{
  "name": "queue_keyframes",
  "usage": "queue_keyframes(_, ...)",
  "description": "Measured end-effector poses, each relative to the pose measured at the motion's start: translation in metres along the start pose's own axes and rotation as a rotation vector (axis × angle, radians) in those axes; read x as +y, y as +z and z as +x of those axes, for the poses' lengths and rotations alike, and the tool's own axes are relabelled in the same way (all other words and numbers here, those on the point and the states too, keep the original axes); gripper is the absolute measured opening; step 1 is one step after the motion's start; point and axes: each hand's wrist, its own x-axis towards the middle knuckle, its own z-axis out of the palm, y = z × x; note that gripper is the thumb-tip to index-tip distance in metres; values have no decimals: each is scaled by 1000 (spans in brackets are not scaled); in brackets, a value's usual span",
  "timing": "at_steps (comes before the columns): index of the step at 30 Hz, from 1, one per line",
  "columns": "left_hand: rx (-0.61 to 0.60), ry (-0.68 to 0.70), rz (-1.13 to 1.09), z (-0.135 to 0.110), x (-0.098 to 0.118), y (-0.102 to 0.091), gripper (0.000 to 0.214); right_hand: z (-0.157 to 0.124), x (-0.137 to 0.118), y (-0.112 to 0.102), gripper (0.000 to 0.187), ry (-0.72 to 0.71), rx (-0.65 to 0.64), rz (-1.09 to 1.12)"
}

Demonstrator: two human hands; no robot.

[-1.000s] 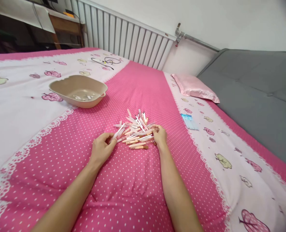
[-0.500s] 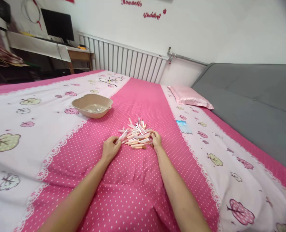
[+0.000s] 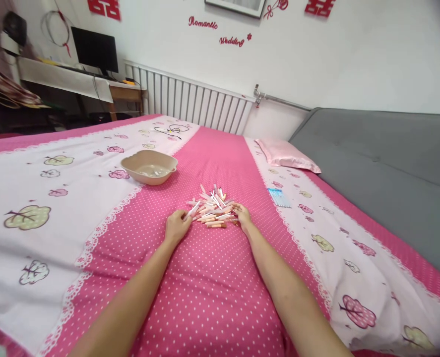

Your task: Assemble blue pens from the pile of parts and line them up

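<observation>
A loose pile of slender pen-like sticks (image 3: pixel 216 206), in white, pink and pale orange, lies on the pink dotted bedspread in front of me. At the pile's left edge, my left hand (image 3: pixel 177 226) pinches a white pen-like stick (image 3: pixel 193 209) between thumb and fingers, its far end tilted up to the right. My right hand (image 3: pixel 243 216) rests against the pile's right side, fingers stretched toward the sticks and apart; no stick is clearly gripped there.
A beige plastic basin (image 3: pixel 151 171) with a few small pale pieces inside stands beyond the pile, to the left. On the right lie a row of blue-and-clear sticks (image 3: pixel 279 197) and a pink pillow (image 3: pixel 286 156). Farther back are a black cable (image 3: pixel 173 130) and a white radiator (image 3: pixel 193 99).
The view has tilted up and shifted slightly, showing more wall. My left hand keeps its white stick; the fingers of my right hand look a little more spread at the pile.
</observation>
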Motion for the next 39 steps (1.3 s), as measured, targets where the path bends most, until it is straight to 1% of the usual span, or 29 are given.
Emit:
queue_keyframes(10, 6, 9, 7, 2, -4, 3, 21, 0, 9, 1, 28, -90, -12, -20)
queue_keyframes(19, 0, 4, 51, 3, 5, 0, 21, -6, 7, 3, 18, -158, 27, -33)
queue_keyframes(24, 24, -38, 31, 2, 10, -1, 20, -4, 3, 2, 23, -127, 82, -63)
queue_keyframes(29, 68, -149, -33, -1, 19, -3, 23, 8, -9, -4, 13, -44, 85, -164)
queue_keyframes(32, 39, -226, -157, -7, 32, -5, 31, 22, -28, -13, 9, -60, 64, -265)
queue_keyframes(34, 3, -362, -463, -11, 45, -7, 31, 31, -45, -17, 13, -124, 46, -325)
queue_keyframes(35, -25, -411, -553, -13, 51, -9, 31, 35, -52, -18, 16, -159, 31, -347)
queue_keyframes(37, -76, -457, -622, -14, 61, -13, 28, 39, -63, -18, 19, -217, 9, -383)
queue_keyframes(39, -95, -459, -642, -13, 67, -14, 27, 39, -63, -16, 22, -247, 27, -423)
